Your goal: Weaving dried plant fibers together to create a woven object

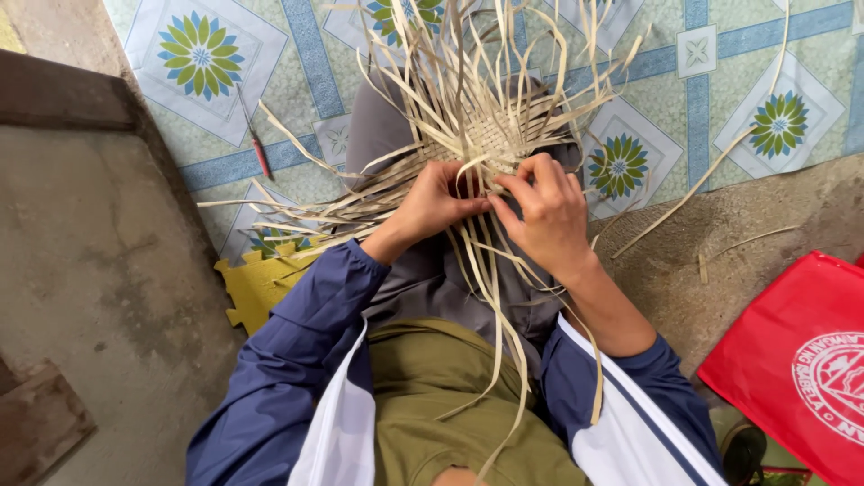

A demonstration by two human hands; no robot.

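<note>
Currently: woven mat (490, 139) rests on the lap, loose strips fanning out | left hand (432, 202) pinches 1 strip at the woven edge, keeping it taut | right hand (549, 211) pinches the neighbouring strip, fingers curled | red bag (801, 360) beside.

the woven mat (490, 139) rests on the person's lap, far of the 2 hands, its loose strips (423, 54) fanning out left, right and far over the patterned floor mat (297, 54). the left hand (432, 202) and right hand (547, 211) meet side by side at the weave's near edge, touching it. a thin tool (259, 155) lies on the floor mat, left of the weave. a foam tile (256, 283) sits near left, under the left sleeve. a bag (792, 360) lies near right on the bare floor.
</note>
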